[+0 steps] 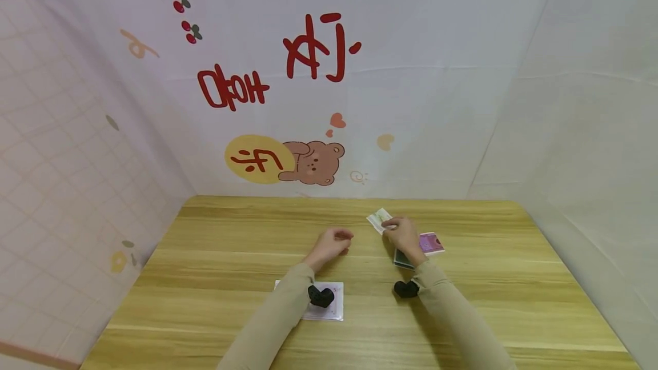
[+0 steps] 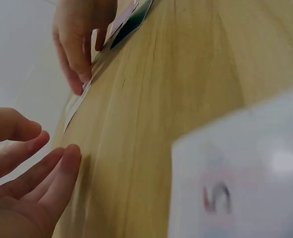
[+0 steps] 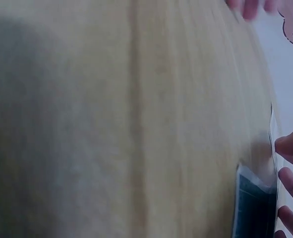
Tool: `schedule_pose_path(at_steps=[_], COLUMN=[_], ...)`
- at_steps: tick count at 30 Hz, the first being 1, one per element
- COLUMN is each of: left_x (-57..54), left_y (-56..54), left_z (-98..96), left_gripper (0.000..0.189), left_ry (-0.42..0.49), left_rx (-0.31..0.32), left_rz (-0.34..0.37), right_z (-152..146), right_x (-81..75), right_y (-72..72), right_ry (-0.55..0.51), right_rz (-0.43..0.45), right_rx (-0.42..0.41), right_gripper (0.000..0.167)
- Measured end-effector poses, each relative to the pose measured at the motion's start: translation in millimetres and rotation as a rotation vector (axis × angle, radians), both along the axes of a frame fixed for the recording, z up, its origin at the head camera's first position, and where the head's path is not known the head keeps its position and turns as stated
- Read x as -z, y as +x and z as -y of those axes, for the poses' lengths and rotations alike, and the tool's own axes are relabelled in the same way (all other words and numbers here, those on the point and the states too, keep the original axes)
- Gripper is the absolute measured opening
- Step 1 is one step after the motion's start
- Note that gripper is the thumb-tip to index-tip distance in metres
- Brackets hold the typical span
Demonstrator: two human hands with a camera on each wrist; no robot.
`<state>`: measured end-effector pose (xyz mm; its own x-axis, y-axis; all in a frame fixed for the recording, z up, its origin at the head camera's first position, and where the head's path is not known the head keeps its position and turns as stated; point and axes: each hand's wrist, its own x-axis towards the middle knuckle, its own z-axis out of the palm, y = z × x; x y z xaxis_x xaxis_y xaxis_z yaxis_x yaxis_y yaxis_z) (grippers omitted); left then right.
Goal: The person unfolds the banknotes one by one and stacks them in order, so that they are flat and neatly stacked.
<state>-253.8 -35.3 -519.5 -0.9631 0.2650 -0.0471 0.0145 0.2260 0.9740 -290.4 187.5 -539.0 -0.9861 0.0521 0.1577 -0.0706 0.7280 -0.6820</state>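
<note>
My right hand (image 1: 403, 236) pinches a pale, greenish-white banknote (image 1: 378, 219) by its near edge, toward the back of the table. In the left wrist view the fingertips of that hand meet the note (image 2: 76, 106), which slants along the tabletop. Under the right wrist a dark green note or stack (image 1: 402, 260) shows in part; the right wrist view has its dark face (image 3: 255, 206) beside the fingers. My left hand (image 1: 330, 246) hovers over the middle of the table, fingers loosely bent and holding nothing. Below the left forearm lies a pale purple banknote (image 1: 336, 307) marked 5, partly covered by the sleeve.
A purple and pink note (image 1: 432, 242) lies just right of the right hand. The wooden table (image 1: 231, 233) meets a white printed cloth wall (image 1: 411, 101) behind, with cloth on both sides too. Each wrist wears a small black device (image 1: 406, 289).
</note>
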Motion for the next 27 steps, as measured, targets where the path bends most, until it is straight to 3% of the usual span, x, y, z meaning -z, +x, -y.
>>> schedule_pose_path(at_steps=[7, 14, 23, 27], left_x=[3.9, 5.7, -3.4, -4.5], left_y=[-24.8, -39.9, -43.5, -45.6], left_z=[-32.5, -53.8, -66.9, -67.1], left_gripper=[0.032, 0.038, 0.043, 0.040], left_ry=[-0.146, -0.226, -0.264, -0.225], left_rx=[-0.053, -0.096, -0.108, -0.122], left_rz=[-0.116, -0.133, -0.075, -0.038], right_z=[7, 9, 6, 4], right_x=[2.9, 3.8, 1.4, 2.2], right_y=[1.0, 6.9, 7.6, 8.6], right_ry=[0.024, 0.013, 0.000, -0.001], right_rz=[-0.051, -0.069, -0.060, -0.051], right_rx=[-0.004, 0.008, 0.002, -0.013], right_gripper=[0.021, 0.019, 0.018, 0.017])
